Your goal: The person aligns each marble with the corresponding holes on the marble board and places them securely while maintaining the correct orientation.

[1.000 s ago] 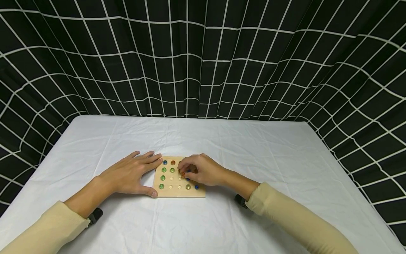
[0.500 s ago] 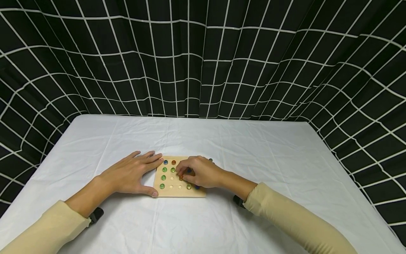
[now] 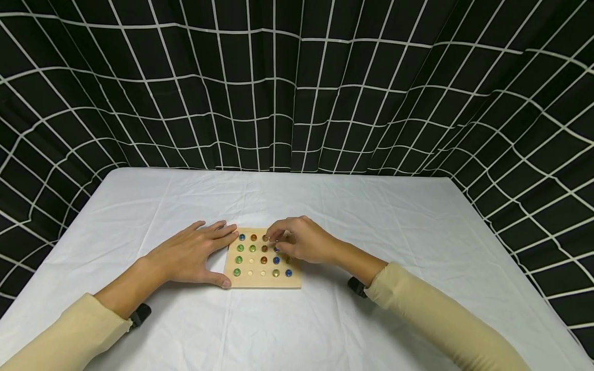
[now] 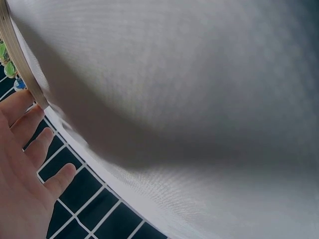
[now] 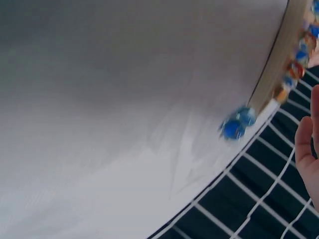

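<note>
A pale wooden board (image 3: pixel 257 284) with rows of round hollows lies on the table, many hollows holding glass marbles. My left hand (image 3: pixel 190 255) lies spread at its left side, thumb at the near corner and index finger at the far corner. Green marbles (image 3: pixel 238 259) fill most of the left column. An orange-brown marble (image 3: pixel 264 260) sits in a middle hollow, beside a blue marble (image 3: pixel 276 260). Above the far right part of the board hovers my right hand (image 3: pixel 308 241), fingers bent and thumb apart from the index finger, nothing visible between them. It hides several hollows.
A white cloth covers the table (image 3: pixel 390 216). Beyond the board's corner, loose blue marbles (image 5: pixel 233 129) lie on the cloth in the right wrist view; my right hand hides them in the head view. A black curtain with white grid lines (image 3: pixel 297 93) surrounds the table.
My right hand has set the orange-brown marble into a middle hollow and let it go. It has then moved up and toward the board's far right. My left hand has stayed put.
</note>
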A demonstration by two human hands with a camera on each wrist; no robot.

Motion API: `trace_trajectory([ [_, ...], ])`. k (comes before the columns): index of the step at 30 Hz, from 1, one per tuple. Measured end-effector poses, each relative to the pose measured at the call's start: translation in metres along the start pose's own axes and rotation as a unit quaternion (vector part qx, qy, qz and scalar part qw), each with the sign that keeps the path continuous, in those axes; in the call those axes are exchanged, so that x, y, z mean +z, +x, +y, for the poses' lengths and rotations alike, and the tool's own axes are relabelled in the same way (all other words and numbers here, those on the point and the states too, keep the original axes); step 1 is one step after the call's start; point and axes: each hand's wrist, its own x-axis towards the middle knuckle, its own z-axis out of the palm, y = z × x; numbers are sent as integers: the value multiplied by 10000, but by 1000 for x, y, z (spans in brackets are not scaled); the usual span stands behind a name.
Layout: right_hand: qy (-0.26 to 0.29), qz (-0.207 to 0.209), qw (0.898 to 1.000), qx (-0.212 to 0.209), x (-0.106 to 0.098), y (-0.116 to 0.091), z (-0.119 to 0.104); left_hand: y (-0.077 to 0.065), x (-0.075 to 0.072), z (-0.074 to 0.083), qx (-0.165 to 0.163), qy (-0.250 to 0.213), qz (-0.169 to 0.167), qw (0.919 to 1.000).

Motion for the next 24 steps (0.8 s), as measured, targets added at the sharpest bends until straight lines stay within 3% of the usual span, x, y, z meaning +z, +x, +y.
trace_trajectory([
  [5, -27, 251, 9996, 100, -15, -7, 14, 0, 0, 0, 42, -1, 24, 10000],
  [13, -10, 574, 9964, 627, -29, -17, 41, -1, 0, 1, 61, -34, 45, 10000],
  [18, 134, 467, 9947, 910, -30, -20, 50, -2, 0, 1, 78, -35, 71, 9999],
  [24, 224, 221, 9953, 919, -31, -21, 55, -1, 0, 1, 92, -7, 74, 9999],
])
